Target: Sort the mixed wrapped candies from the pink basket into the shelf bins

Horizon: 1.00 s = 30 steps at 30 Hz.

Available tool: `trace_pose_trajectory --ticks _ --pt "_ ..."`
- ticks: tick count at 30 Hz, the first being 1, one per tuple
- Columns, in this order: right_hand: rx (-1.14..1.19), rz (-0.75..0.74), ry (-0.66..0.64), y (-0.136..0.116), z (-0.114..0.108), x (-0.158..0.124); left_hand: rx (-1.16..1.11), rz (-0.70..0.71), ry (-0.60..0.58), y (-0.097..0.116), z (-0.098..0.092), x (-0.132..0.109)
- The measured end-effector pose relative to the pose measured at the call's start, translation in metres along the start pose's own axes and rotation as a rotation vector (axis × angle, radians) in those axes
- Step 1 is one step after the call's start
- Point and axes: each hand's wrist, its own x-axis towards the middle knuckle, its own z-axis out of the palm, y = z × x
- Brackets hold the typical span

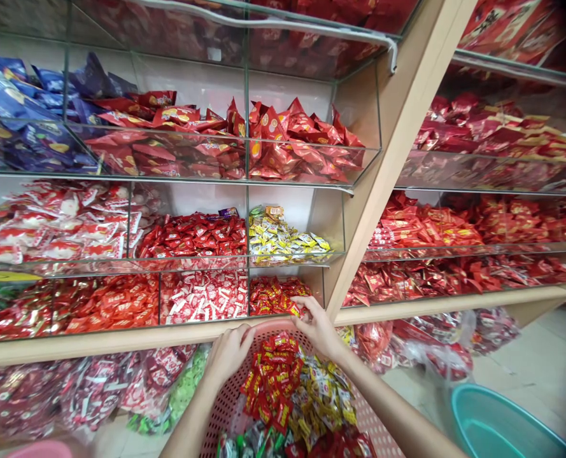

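My left hand grips the far rim of a pink perforated plastic basket, held against the wooden shelf edge. The basket holds a heap of red-and-yellow sweets and yellow-wrapped sweets. My right hand reaches into the lowest glass bin, fingers curled on small red sweets at the bin's right end.
Tiered glass bins hold wrapped sweets: blue, red, white-and-red, yellow. A slanted wooden post divides two shelf units. Bagged sweets lie below the shelf. A teal basin stands at the lower right.
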Motion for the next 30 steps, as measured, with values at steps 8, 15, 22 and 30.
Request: trace_pose_trajectory --ticks 8,15,22,30 --pt "0.386 0.214 0.013 0.017 0.016 -0.029 0.013 0.019 0.014 -0.002 0.002 0.001" --pt "0.337 0.251 -0.050 0.028 0.019 -0.046 -0.003 0.026 0.017 -0.001 0.001 0.000" --pt "0.442 0.360 -0.041 0.018 0.021 -0.051 -0.002 0.028 0.011 -0.003 0.002 0.001" --pt "0.480 0.475 -0.241 0.016 0.023 -0.071 -0.004 0.039 0.027 -0.004 0.004 0.001"
